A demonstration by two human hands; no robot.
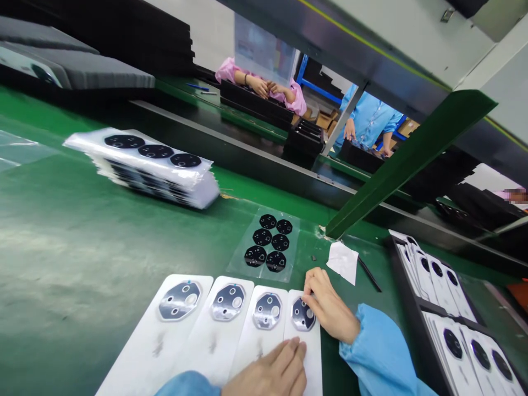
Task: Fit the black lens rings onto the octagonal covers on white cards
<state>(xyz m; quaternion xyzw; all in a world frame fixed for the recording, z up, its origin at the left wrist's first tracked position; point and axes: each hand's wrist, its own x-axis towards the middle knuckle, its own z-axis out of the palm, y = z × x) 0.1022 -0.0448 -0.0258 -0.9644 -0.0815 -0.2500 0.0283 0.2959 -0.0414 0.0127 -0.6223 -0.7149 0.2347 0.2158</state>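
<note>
Four white phone back panels lie side by side on the green table: a leftmost panel (140, 352), a second panel (202, 349), a third panel (243, 346) and a rightmost panel (315, 346). Each bears a dark, shiny octagonal camera plate near its top. My left hand (272, 369) rests flat, fingers stretched, across the lower part of the two right panels. At the upper right edge of the rightmost camera plate (300, 316), my right hand (325, 305) has its fingers pinched together. Whatever sits between those fingertips is hidden.
A clear sheet (235, 264) with several black camera plates lies beyond the panels. Behind it stands a stack of plastic sheets (165, 184). A white paper scrap (343, 262) and black stick (370, 274) lie right, near a tray of panels (416, 308). A green post (404, 165) slants above; co-workers sit opposite.
</note>
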